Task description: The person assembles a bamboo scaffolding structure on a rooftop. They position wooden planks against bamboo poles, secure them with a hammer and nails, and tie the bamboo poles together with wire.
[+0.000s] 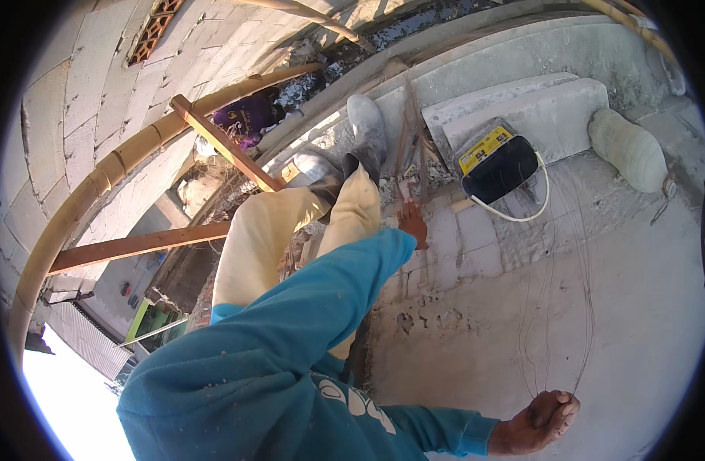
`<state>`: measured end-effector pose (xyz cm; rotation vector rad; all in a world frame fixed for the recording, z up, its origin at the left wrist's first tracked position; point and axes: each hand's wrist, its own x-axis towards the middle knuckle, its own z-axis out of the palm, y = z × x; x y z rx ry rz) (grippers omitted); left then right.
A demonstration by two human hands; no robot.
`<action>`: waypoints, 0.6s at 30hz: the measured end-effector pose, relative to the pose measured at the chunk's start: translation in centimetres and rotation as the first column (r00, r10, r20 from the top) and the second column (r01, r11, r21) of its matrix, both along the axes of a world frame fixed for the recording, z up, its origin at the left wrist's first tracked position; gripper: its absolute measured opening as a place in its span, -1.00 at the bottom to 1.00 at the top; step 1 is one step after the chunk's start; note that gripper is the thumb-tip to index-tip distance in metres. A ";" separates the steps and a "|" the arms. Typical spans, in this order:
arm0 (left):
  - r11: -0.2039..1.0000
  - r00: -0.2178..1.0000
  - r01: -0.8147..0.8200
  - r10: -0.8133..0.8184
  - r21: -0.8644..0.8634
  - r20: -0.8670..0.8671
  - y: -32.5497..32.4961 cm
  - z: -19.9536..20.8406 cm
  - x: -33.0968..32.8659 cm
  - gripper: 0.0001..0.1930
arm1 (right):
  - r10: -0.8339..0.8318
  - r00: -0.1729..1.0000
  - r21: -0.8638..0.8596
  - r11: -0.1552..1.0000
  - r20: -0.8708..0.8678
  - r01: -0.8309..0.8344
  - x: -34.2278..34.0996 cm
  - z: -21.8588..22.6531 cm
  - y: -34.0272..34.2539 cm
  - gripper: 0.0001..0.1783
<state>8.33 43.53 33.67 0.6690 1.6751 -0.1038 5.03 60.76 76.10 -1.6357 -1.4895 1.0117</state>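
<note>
My right hand (538, 422) is closed at the lower right, gripping several thin wires (589, 311). The wires run up from the fist in long, loose loops over the grey surface toward the black container. Near the middle, my left hand (412, 223) lies with its fingers stretched out on the pale block edge (475, 244), beside some thin rods (411, 146). No held thing shows in it. Just right of that hand sits a black container (500, 170) with a white handle and a yellow label.
Pale slabs (529, 115) and a stuffed whitish sack (628, 150) lie at the upper right. My dusty boots (366, 127) stand on a ledge. A bamboo pole (99, 180) and wooden beams (145, 246) cross at left. A person in purple (245, 117) is below.
</note>
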 end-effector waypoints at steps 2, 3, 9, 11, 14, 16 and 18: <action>1.000 0.964 0.014 -0.009 -0.015 0.267 -0.7 1.5 -0.5 -0.25 | 0.169 0.983 -0.189 0.966 -0.065 -0.179 -0.6 -0.8 0.0 -0.84; 0.998 0.902 0.055 -0.046 -0.008 0.430 -1.0 2.2 -1.6 -0.27 | 0.299 0.945 -0.245 0.914 -0.134 -0.324 -0.8 -1.1 0.0 -0.83; 0.632 0.423 -0.766 0.630 -0.115 0.651 -0.8 10.9 -14.5 -0.25 | 0.260 0.916 -0.285 0.893 -0.305 -0.348 -2.7 -4.5 -2.7 -0.73; 0.210 -0.167 -0.897 0.654 -0.388 0.738 -1.6 15.8 -19.4 -0.09 | 0.251 0.889 -0.368 0.841 -0.383 -0.396 -4.7 -6.0 -4.3 -0.71; -0.092 -0.466 -0.868 0.493 -0.488 0.735 -3.0 22.6 -24.2 -0.05 | 0.294 0.815 -0.482 0.687 -0.499 -0.543 -8.0 -8.1 -7.6 -0.67; -0.284 -0.487 -0.872 0.440 -0.398 0.755 -3.7 25.4 -25.5 -0.28 | 0.326 0.797 -0.547 0.592 -0.509 -0.591 -9.4 -8.9 -10.4 -0.66; -0.408 -0.434 -0.887 0.580 -0.215 0.690 -6.0 26.4 -26.9 -0.47 | 0.363 0.773 -0.578 0.517 -0.520 -0.632 -10.0 -9.1 -13.2 -0.64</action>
